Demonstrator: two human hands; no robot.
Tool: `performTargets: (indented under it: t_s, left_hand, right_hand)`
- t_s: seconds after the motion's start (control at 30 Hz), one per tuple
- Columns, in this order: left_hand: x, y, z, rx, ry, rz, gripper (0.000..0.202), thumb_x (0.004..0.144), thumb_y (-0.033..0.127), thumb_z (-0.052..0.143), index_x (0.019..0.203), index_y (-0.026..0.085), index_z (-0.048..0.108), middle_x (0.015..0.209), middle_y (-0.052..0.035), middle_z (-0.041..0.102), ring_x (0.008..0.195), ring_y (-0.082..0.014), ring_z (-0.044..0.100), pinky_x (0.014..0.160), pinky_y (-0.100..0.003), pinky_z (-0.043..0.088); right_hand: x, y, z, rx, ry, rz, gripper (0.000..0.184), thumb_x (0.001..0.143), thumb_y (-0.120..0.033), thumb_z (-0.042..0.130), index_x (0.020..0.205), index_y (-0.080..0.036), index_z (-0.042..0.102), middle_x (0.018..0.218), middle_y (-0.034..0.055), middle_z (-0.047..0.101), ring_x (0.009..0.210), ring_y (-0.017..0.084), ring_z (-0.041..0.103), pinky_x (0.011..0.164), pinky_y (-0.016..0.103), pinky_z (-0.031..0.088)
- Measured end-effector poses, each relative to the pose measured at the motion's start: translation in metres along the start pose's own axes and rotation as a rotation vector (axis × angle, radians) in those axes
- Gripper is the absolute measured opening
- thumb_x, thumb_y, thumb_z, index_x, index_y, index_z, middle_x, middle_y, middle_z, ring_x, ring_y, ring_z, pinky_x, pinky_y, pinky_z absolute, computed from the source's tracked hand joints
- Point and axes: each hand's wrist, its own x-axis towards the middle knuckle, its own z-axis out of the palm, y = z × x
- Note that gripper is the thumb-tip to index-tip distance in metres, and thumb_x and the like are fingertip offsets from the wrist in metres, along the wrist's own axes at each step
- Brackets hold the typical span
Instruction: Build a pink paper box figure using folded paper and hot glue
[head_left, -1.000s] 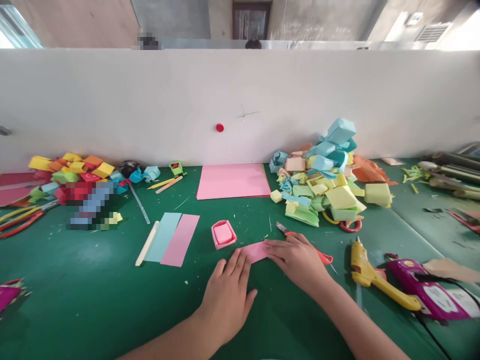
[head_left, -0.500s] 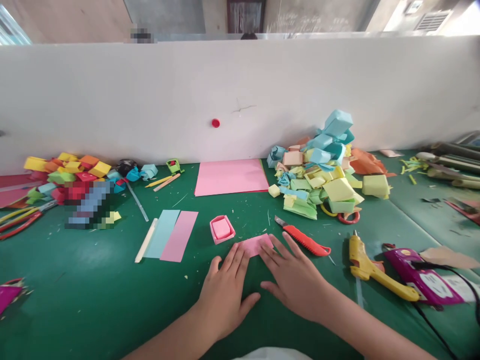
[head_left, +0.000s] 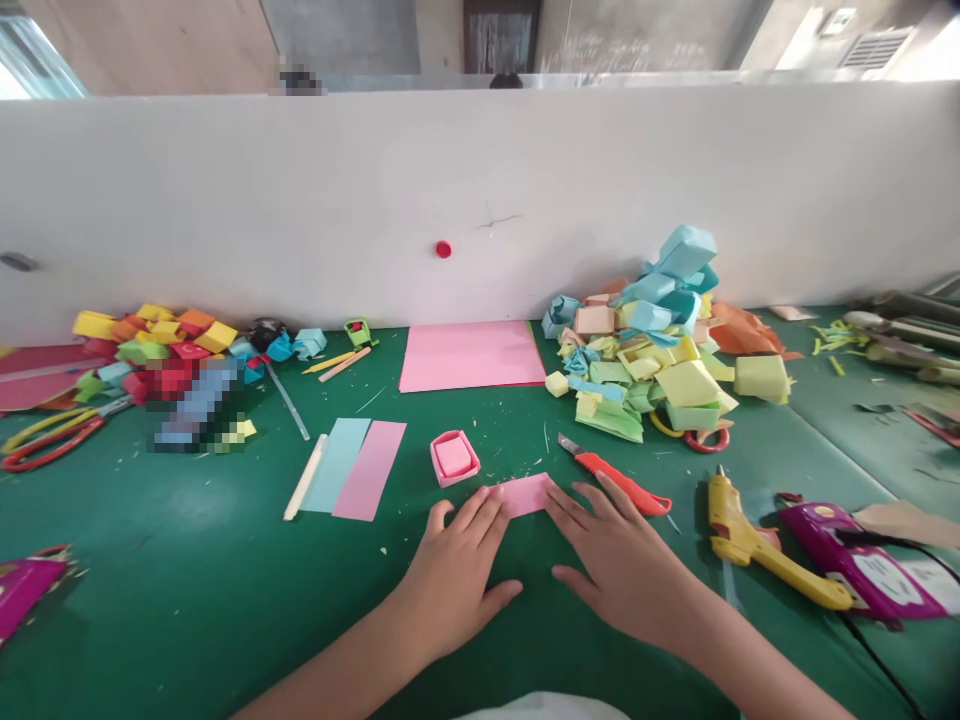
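Observation:
A small pink paper strip (head_left: 524, 494) lies flat on the green table in front of me. My left hand (head_left: 459, 572) rests its outstretched fingertips on the strip's left end. The fingertips of my right hand (head_left: 611, 555) touch its right end, with fingers spread. Just beyond my left fingers sits a little pink folded paper box (head_left: 454, 458) with a smaller pink piece inside. A red utility knife (head_left: 622, 480) with its blade out lies just past my right hand. Left of the box are a pink paper strip (head_left: 370, 470), a light blue strip (head_left: 335, 465) and a pale stick (head_left: 305, 478).
Pink sheets (head_left: 472, 357) lie by the white partition (head_left: 337, 210). Folded coloured paper pieces are heaped at right (head_left: 649, 350) and left (head_left: 157, 335). A yellow glue gun (head_left: 765, 550) lies at right beside a purple packet (head_left: 862, 560). Scissors (head_left: 64, 430) are at far left.
My right hand has slid a little to the right along the strip, baring more of its right end. My left hand stays on the left end. The whole view has shifted slightly.

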Motion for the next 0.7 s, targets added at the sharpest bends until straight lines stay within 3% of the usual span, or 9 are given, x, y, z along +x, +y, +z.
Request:
performTargets:
  t_s: [0.13,0.3,0.53,0.7]
  left_hand:
    - [0.000,-0.001,-0.003,-0.067,0.074,0.054,0.046,0.105,0.047,0.049,0.142,0.021,0.055,0.147,-0.0105,0.059,0.133,-0.0302,0.053,0.103,-0.048,0.039]
    - [0.005,-0.001,0.003,-0.095,0.215,0.065,0.019,0.101,0.027,0.058,0.117,0.021,0.066,0.122,-0.0065,0.070,0.108,-0.0257,0.062,0.090,-0.043,0.040]
    - [0.011,-0.007,0.010,-0.044,0.348,0.139,0.019,0.103,0.015,0.049,0.108,0.017,0.068,0.105,-0.0064,0.074,0.092,-0.0220,0.065,0.080,-0.040,0.041]
    - [0.013,-0.009,0.009,-0.066,0.437,0.193,0.023,0.101,0.008,0.048,0.110,0.015,0.068,0.100,-0.0063,0.077,0.088,-0.0207,0.069,0.075,-0.039,0.043]
  right_hand:
    - [-0.006,0.002,-0.015,0.040,-0.055,-0.004,0.051,0.094,-0.037,0.062,0.142,-0.021,0.059,0.149,0.0064,0.062,0.107,0.033,0.059,0.095,0.054,0.046]
    - [-0.006,-0.001,-0.017,0.057,-0.038,0.004,0.044,0.090,-0.028,0.066,0.133,-0.022,0.062,0.141,0.0087,0.066,0.105,0.033,0.059,0.093,0.054,0.046]
    - [0.016,-0.001,-0.017,0.105,-0.061,-0.001,0.037,0.088,-0.025,0.072,0.124,-0.024,0.065,0.122,0.0077,0.071,0.104,0.031,0.062,0.096,0.050,0.042]
    - [0.036,0.001,-0.013,0.118,0.016,-0.069,0.013,0.088,-0.017,0.069,0.099,-0.020,0.070,0.098,0.0078,0.071,0.090,0.026,0.063,0.081,0.041,0.043]
